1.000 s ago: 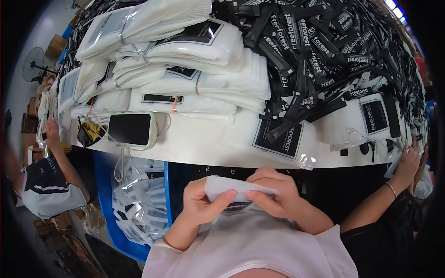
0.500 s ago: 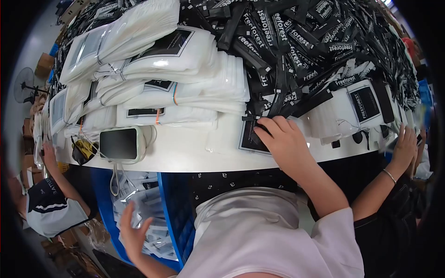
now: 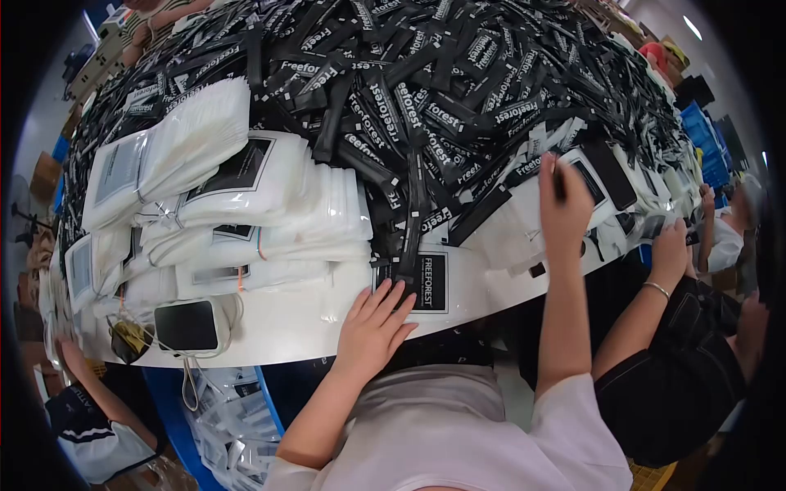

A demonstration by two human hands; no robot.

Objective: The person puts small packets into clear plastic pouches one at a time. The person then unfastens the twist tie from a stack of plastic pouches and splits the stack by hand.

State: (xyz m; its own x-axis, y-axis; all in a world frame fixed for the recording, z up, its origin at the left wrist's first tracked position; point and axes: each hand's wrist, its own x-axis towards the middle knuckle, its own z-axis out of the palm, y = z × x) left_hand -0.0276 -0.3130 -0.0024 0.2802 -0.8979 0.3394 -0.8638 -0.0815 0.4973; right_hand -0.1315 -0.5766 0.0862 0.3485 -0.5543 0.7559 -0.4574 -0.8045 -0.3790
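As the head view shows it, the left hand [image 3: 372, 331] rests with fingers loosely extended at the left edge of the FREEFOREST bag [image 3: 432, 282], which lies flat on the table [image 3: 274, 327] beneath black sachets [image 3: 483, 51]. The right hand [image 3: 566, 204] is raised beside more white bags [image 3: 512, 219], fingers curled near something dark; blur hides whether they grip it.

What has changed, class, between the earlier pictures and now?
The white packet both hands first held has been let go. The left hand has moved from over the blue bin up to the FREEFOREST bag; the right hand has gone from over that bag rightward and forward, apparently holding a dark item. The stacked white bags and dark-screened device stayed put.
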